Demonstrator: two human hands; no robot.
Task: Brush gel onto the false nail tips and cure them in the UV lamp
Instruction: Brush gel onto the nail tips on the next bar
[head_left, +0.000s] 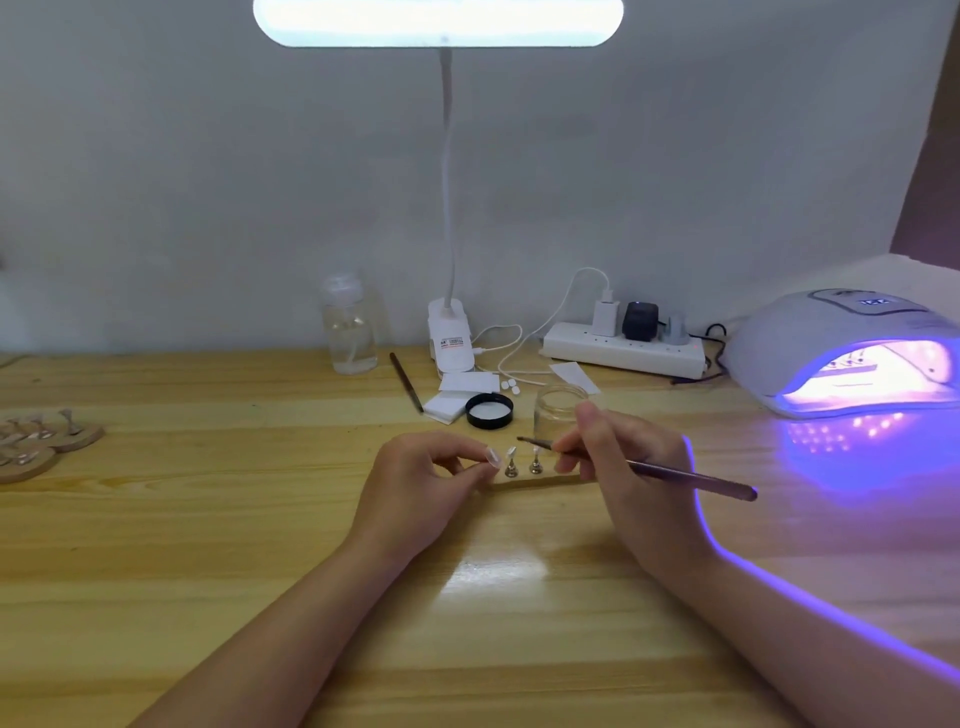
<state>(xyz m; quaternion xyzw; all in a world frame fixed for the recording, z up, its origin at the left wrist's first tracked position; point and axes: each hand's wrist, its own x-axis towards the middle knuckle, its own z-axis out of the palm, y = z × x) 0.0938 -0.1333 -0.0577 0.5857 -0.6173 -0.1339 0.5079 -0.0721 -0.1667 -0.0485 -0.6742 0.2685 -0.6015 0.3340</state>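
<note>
The right hand (618, 457) pinches the brush (639, 467), bristles poised over the nail tips (511, 452) on their wooden stand (540, 480). The left hand (426, 478) steadies the stand's end, apparently pinching it. Best stroke lightly, base to tip. The UV lamp (841, 353) glows at right; the gel on the bristles is too small to see.

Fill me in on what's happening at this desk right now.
A person is doing gel work on false nail tips. The right hand holds a thin brush, its bristles pointing at small metal stands on a wooden strip. The left hand pinches one nail tip beside those stands. An open jar and its black lid sit just behind. The UV lamp on the right glows purple.
</note>
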